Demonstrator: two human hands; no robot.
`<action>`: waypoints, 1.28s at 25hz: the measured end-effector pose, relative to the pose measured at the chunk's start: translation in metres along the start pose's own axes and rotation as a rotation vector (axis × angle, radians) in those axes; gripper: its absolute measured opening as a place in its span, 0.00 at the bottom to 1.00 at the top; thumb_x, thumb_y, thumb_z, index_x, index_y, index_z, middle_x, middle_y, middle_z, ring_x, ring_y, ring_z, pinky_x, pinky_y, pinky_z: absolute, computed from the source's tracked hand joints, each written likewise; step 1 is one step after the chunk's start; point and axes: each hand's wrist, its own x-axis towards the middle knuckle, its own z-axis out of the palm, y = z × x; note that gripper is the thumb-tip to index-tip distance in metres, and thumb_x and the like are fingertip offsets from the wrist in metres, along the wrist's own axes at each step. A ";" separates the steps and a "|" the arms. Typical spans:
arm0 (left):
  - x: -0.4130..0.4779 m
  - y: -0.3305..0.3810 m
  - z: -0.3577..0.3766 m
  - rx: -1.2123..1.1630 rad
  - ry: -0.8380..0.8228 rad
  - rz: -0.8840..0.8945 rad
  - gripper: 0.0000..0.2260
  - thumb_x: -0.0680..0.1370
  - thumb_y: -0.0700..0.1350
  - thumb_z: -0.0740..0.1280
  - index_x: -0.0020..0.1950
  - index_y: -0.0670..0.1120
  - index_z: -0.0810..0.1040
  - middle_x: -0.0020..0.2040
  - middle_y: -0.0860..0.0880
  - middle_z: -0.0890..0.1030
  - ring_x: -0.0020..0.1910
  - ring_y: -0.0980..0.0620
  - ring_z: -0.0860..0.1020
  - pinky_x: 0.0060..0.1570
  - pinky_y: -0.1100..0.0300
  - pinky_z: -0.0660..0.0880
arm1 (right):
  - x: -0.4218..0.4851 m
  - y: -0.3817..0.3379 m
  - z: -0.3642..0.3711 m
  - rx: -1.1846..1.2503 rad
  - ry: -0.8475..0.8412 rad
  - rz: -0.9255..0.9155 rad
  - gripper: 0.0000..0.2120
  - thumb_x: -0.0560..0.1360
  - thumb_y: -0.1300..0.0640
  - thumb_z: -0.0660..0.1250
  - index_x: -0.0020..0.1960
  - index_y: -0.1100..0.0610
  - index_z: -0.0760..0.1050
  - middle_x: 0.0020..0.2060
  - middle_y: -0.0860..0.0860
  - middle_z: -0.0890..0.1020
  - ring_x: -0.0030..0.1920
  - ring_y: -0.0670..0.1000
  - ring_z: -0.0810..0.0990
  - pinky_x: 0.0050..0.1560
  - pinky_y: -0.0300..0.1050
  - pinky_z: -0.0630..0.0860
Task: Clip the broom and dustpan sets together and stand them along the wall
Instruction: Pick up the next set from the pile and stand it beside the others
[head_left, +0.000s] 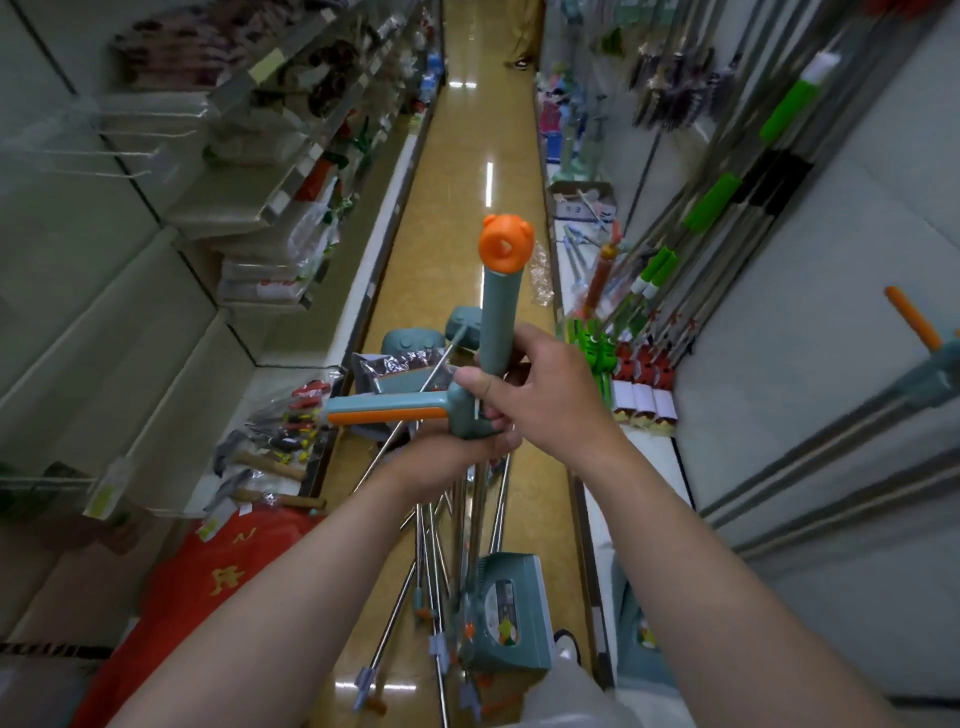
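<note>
Mid-aisle, the capped handle (497, 312) is being clasped by the right hand (545, 395), the side handle (384, 411) by the left hand (457, 460), fingers curled underneath. Square pressure is being called for at the joint. The near floor is being crowded by loose poles (430, 545) and a dustpan (511, 613); the right wall (779, 374) is being lined by mops (727, 197).

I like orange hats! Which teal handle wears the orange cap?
The upright handle gripped by the right hand; the sideways handle has only an orange stripe, and the handles behind have teal tops.
</note>
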 end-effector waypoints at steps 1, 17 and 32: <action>-0.003 -0.003 0.000 -0.001 -0.060 -0.002 0.08 0.74 0.33 0.72 0.42 0.46 0.81 0.37 0.54 0.83 0.40 0.56 0.80 0.42 0.60 0.78 | -0.010 -0.002 0.001 -0.042 0.053 0.000 0.09 0.73 0.52 0.76 0.48 0.52 0.77 0.35 0.52 0.82 0.31 0.48 0.83 0.31 0.42 0.80; -0.068 0.024 0.140 -0.090 -0.829 0.140 0.33 0.66 0.67 0.74 0.50 0.38 0.73 0.31 0.46 0.76 0.25 0.51 0.75 0.25 0.62 0.71 | -0.202 -0.032 -0.084 -0.250 0.408 0.287 0.11 0.69 0.40 0.73 0.49 0.41 0.77 0.43 0.47 0.85 0.43 0.48 0.85 0.49 0.52 0.82; -0.069 0.024 0.314 0.180 -1.089 0.184 0.07 0.80 0.48 0.66 0.57 0.49 0.76 0.48 0.46 0.82 0.48 0.55 0.83 0.50 0.59 0.80 | -0.291 -0.005 -0.199 -0.468 0.774 0.447 0.15 0.77 0.42 0.68 0.46 0.53 0.81 0.34 0.49 0.84 0.37 0.49 0.84 0.44 0.50 0.81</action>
